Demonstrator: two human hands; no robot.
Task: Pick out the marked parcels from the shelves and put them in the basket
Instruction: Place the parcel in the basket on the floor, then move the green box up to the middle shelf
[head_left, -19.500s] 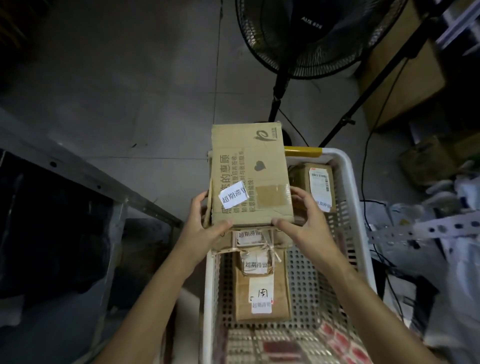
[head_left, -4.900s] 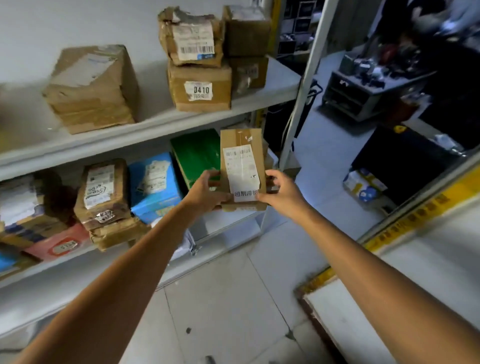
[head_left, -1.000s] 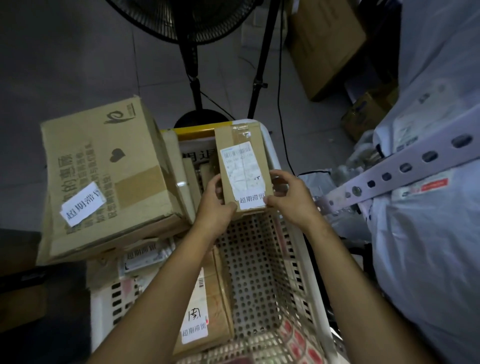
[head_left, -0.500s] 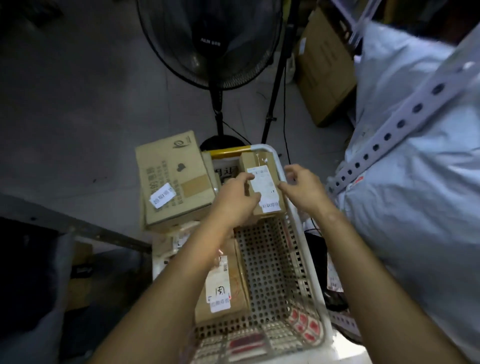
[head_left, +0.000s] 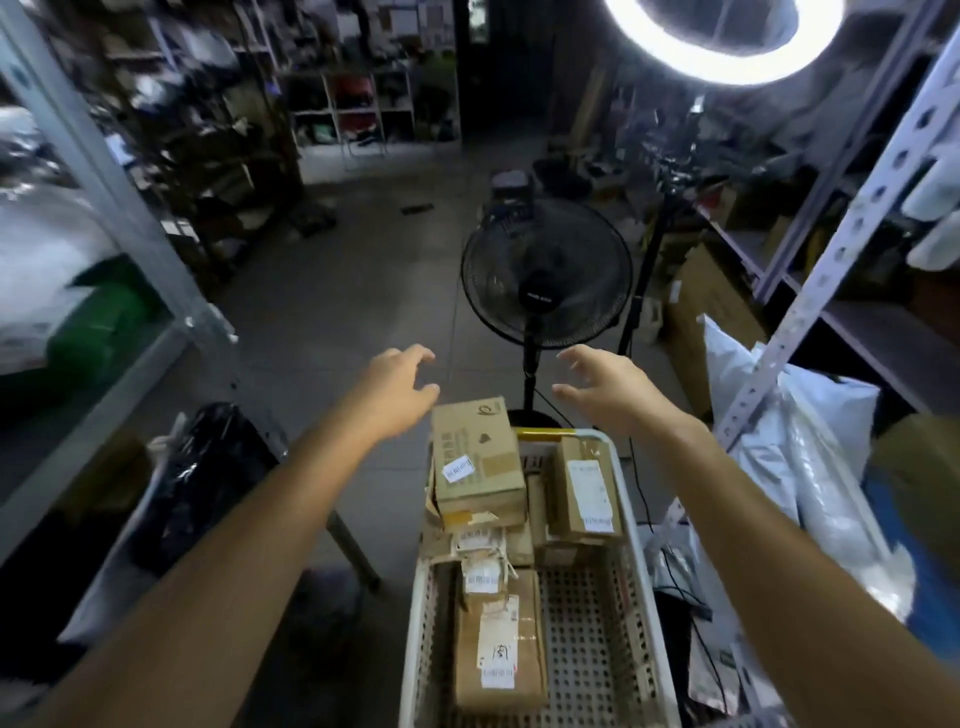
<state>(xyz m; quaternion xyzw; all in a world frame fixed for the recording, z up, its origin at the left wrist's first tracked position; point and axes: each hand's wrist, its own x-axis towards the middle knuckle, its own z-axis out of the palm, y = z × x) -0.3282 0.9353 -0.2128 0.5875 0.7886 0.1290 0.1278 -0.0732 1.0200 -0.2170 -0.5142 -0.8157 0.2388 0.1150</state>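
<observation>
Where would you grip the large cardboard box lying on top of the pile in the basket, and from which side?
Probably its two long sides, from above, left hand and right hand one per side: the large cardboard box lies flat atop the pile, sides exposed.

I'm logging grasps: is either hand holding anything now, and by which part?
Nothing is held. The left hand and right hand hover open and empty; the labelled parcel lies free in the basket.
</observation>
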